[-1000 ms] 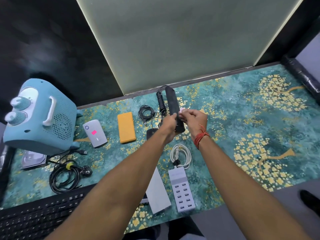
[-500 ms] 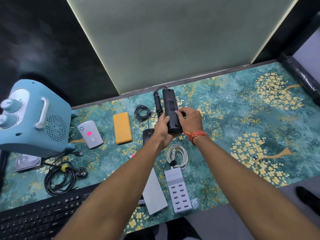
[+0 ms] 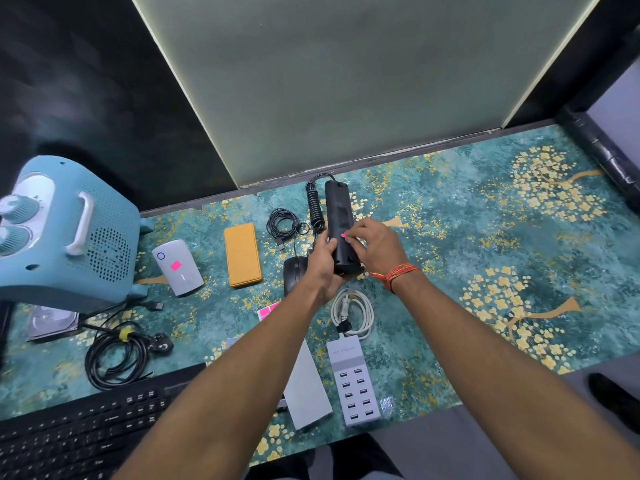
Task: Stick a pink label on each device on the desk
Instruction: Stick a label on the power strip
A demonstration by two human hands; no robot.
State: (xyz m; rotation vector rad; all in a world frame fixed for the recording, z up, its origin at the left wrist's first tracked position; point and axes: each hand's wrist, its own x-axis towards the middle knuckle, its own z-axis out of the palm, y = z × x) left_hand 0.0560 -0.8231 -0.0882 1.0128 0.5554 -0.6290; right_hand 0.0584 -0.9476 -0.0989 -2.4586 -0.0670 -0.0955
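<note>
My left hand (image 3: 323,265) grips the near end of a long black power strip (image 3: 339,216), held up over the desk with its coiled cord to the left. My right hand (image 3: 375,245) rests on the strip's right side, its fingertips pressing a small pink label (image 3: 344,235) onto the black surface. A sheet of pink labels (image 3: 268,310) lies on the desk, partly hidden by my left forearm. The white power bank (image 3: 178,268) carries a pink label. The orange power bank (image 3: 242,254) shows no label.
A blue heater (image 3: 65,233) stands at the left, with a hard drive (image 3: 52,322) and a black coiled cable (image 3: 117,351) below it. A black mouse (image 3: 294,275), a white USB charger (image 3: 351,379) with its white cable, a white slab and a black keyboard (image 3: 86,431) lie near me.
The power strip has been turned so its flat back faces up. My right fingertips now press a pink label onto it; my left hand keeps its grip.
</note>
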